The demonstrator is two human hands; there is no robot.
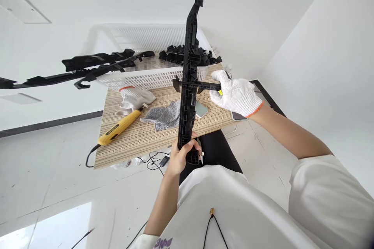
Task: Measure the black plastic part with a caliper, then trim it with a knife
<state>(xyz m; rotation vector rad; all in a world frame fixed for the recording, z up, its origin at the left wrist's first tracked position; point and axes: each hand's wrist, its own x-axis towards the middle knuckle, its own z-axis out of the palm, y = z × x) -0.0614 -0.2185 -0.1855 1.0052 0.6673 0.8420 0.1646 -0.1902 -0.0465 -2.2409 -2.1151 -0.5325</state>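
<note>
My bare left hand (182, 155) is wrapped round the lower end of a long black plastic part (187, 113), which stands nearly upright in view, its top above the basket. My right hand (235, 92), in a white knitted glove with an orange cuff, is closed on the right end of a black caliper (204, 85). The caliper lies across the middle of the part, with one jaw at the part's left side and another at its right. A bit of yellow shows between the gloved fingers.
A white basket (146, 78) holding black parts (175, 54) stands on the wooden table (140, 140). Some parts stick out leftwards. On the table lie a yellow corded tool (119, 127), a white glove (136, 97), a grey cloth (165, 116) and a pale flat object (201, 109).
</note>
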